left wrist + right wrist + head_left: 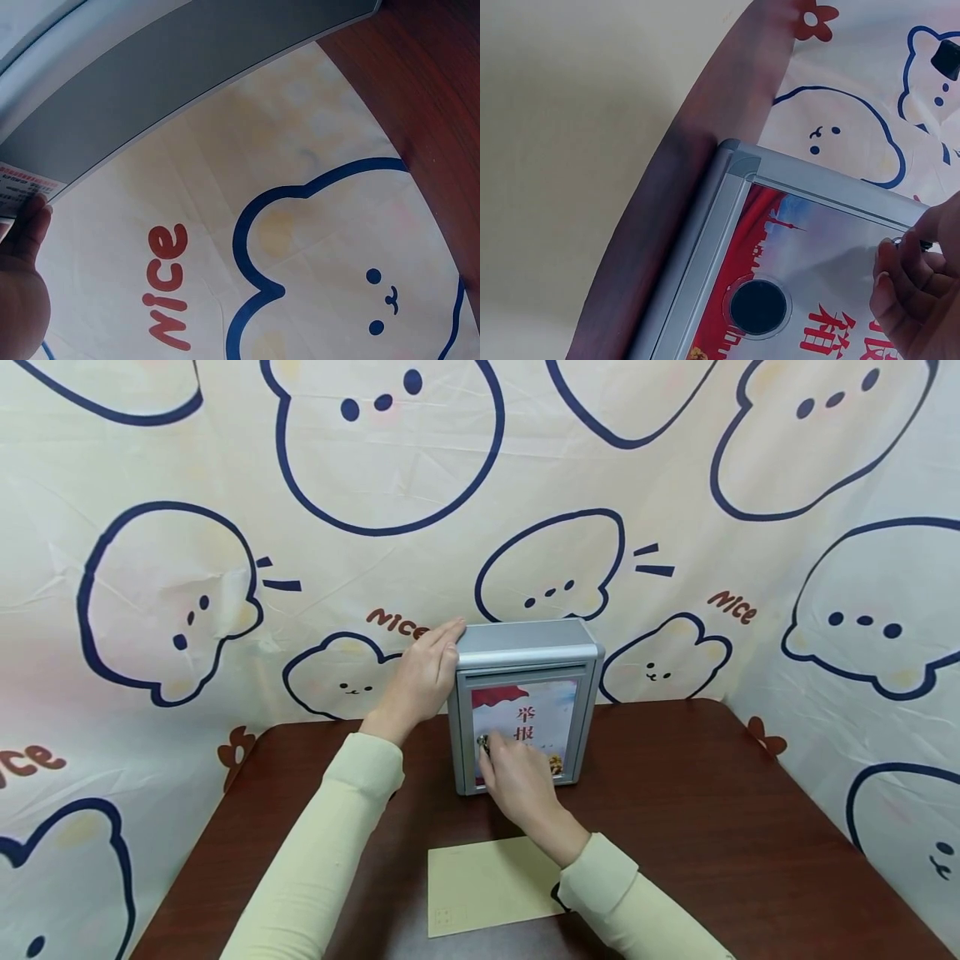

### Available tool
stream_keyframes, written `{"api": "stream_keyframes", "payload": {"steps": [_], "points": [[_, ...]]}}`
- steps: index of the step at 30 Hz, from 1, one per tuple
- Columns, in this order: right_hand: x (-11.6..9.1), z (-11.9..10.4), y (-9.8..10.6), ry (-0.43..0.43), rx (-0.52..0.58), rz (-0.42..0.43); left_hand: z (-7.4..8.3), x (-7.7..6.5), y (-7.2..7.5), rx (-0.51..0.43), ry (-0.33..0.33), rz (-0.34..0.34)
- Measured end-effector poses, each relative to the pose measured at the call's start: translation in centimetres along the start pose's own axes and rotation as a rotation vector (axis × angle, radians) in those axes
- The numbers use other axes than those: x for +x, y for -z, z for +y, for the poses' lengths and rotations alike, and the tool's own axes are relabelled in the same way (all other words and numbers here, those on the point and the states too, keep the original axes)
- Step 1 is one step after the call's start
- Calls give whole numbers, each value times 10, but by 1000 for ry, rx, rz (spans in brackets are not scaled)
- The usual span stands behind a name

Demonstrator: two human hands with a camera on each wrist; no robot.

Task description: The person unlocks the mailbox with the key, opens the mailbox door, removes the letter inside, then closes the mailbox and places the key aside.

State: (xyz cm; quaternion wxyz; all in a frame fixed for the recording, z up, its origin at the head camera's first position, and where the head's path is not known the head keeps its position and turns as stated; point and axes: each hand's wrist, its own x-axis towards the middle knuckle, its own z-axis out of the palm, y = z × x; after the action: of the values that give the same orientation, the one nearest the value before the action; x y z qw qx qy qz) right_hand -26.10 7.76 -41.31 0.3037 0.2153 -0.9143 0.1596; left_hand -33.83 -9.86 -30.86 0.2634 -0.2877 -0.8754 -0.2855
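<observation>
A grey metal report box (525, 635) stands upright on the table, its front panel printed with red Chinese characters. My left hand (426, 675) rests on the box's top left edge with fingers extended; in the left wrist view its fingertips touch the side near a small label (30, 184). With curled fingers, my right hand (521, 777) pinches a small key at the lock (482, 742) on the left of the front panel. The fingers hide most of the key in the right wrist view, where a round dark window (758, 307) shows in the panel.
A pale yellow envelope (480, 889) lies flat on the table in front of the box, partly under my right forearm. The dark brown wooden table (697, 802) meets a cloth backdrop (420, 568) with cartoon bears behind and at both sides.
</observation>
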Motion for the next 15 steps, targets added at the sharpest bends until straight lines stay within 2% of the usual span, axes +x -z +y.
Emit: {"api": "stream_keyframes", "payload": {"steps": [15], "points": [[4,1,-4,-20,6,-13,0,0,-1,4,-5,3]]}}
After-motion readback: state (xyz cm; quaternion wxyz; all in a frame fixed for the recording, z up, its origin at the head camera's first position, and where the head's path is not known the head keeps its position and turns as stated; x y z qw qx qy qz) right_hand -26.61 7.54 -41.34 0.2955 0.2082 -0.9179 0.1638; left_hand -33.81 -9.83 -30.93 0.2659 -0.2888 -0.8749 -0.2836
